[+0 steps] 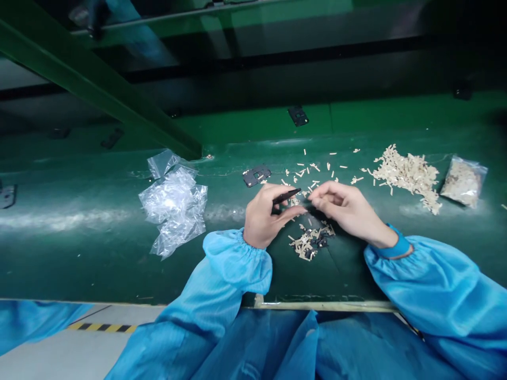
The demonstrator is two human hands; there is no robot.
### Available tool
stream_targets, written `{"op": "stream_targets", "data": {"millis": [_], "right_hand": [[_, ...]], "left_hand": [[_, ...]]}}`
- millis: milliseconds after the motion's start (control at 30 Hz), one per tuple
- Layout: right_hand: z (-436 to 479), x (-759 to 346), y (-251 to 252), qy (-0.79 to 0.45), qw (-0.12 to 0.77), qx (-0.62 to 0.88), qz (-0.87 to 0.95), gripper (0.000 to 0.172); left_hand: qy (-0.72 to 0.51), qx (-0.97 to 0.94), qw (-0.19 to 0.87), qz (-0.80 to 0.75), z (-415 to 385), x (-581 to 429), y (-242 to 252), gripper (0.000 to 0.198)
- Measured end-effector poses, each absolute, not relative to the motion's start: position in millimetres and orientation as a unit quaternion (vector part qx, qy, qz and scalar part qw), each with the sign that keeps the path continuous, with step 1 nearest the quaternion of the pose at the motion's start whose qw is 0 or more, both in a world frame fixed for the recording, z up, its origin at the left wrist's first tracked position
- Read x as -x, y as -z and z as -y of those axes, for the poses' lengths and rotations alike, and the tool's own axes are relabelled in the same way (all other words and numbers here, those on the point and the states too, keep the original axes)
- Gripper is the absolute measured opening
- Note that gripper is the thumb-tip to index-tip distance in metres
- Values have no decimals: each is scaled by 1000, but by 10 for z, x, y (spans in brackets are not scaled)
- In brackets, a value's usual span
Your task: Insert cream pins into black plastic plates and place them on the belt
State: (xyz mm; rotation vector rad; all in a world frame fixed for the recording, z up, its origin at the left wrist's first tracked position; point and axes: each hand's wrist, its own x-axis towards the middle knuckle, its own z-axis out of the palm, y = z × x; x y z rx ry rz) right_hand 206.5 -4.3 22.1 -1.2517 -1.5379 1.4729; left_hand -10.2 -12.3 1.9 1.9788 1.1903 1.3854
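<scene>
My left hand (pixel 263 216) pinches a small flat black part (pixel 285 196) between thumb and fingers. My right hand (pixel 340 207) reaches in from the other side, its fingertips pinched close to that part's near end; whether they hold anything is too small to tell. Below the hands lies a small heap of beige strips mixed with black pieces (pixel 311 244). Loose beige strips (pixel 315 168) are scattered just beyond the fingers, and a larger pile of them (pixel 407 177) lies to the right. A flat black plate (pixel 256 175) rests near my left hand.
The hands work over a green belt surface (pixel 99 264) with a pale front edge (pixel 325 306). Crumpled clear plastic bags (pixel 174 203) lie left, and a filled clear bag (pixel 463 182) lies far right. Blue gown sleeves (pixel 431 285) cover my arms. A green beam (pixel 87 79) crosses above.
</scene>
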Motion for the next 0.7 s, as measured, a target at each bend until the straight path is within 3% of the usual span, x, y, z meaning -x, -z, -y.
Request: {"op": "stream_targets", "data": {"millis": [133, 333, 533, 633, 700], "right_hand": [[106, -2017, -274, -785, 264, 373, 417, 28], [140, -1988, -250, -852, 275, 331, 299, 21], [144, -1985, -217, -794, 315, 384, 352, 21], [138, -1969, -206, -670, 375, 467, 438, 16], [141, -1950, -202, -600, 397, 497, 485, 15]], "left_hand": [[-521, -729, 210, -391, 118, 93, -24, 52], [-518, -735, 203, -388, 117, 97, -10, 53], [-485, -718, 266, -422, 117, 81, -34, 47], [-449, -615, 416, -498, 110, 31, -76, 29], [-429, -527, 531, -507, 104, -6, -95, 30]]}}
